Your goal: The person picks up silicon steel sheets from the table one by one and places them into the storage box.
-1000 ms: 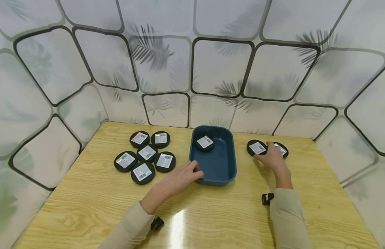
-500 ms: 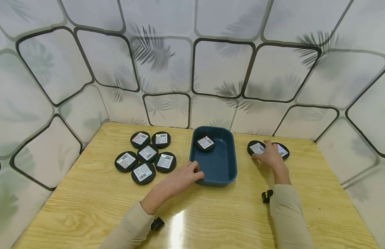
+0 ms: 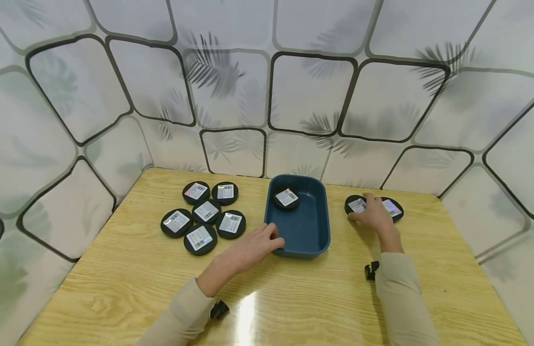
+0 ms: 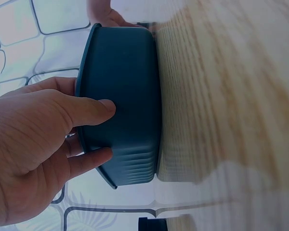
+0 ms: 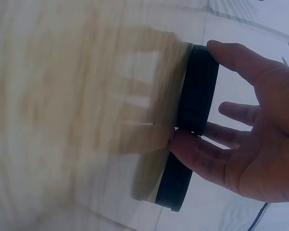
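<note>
In the head view my left hand [image 3: 254, 245] grips the near-left corner of a blue plastic bin [image 3: 301, 233]. Its thumb presses the outside wall and other fingers reach over the rim, as the left wrist view shows. One flat black round container [image 3: 286, 198] with a white barcode label lies inside the bin. Right of the bin, my right hand [image 3: 375, 216] spans a similar black round container [image 5: 197, 89], thumb at one edge and fingers at the opposite one, part of its label covered. A second container [image 3: 392, 208] lies close beside it, a finger in the gap between them.
Several more black round containers [image 3: 200, 239] with white labels lie grouped on the wooden table [image 3: 301, 302] left of the bin. A patterned curtain [image 3: 310, 96] rises behind the table and along its sides.
My right hand has shifted slightly left over the left one of the two containers, covering more of its label. The left hand keeps its hold on the bin.
</note>
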Available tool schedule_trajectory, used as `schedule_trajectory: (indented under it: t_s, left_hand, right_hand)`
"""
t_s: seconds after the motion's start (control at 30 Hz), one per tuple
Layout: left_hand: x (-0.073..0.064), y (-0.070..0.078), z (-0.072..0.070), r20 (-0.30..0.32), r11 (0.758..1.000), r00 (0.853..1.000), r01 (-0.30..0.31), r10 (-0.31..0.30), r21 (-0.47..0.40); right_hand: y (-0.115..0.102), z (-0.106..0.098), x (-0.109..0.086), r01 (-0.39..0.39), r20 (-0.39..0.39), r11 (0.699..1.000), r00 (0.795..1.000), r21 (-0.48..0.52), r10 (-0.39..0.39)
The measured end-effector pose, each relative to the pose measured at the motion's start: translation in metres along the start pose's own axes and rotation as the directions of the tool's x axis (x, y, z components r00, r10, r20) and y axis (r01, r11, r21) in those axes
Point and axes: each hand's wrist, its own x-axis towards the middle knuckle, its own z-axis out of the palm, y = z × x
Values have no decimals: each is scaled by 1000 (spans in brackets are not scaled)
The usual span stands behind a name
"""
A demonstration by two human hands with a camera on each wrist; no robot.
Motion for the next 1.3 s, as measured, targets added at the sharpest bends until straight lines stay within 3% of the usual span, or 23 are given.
schedule_trajectory:
  t_s: [0.9, 1.3]
  left_hand:
    - [1, -1, 0, -19, 999, 1000, -16, 16, 37]
    - [0, 1, -1, -4, 1000, 1000, -4, 4, -7]
  right_hand:
    - [3, 0, -3, -1, -4, 1000, 1000, 5, 1]
    - [7, 3, -4, 8, -5, 1000, 1000, 24, -8]
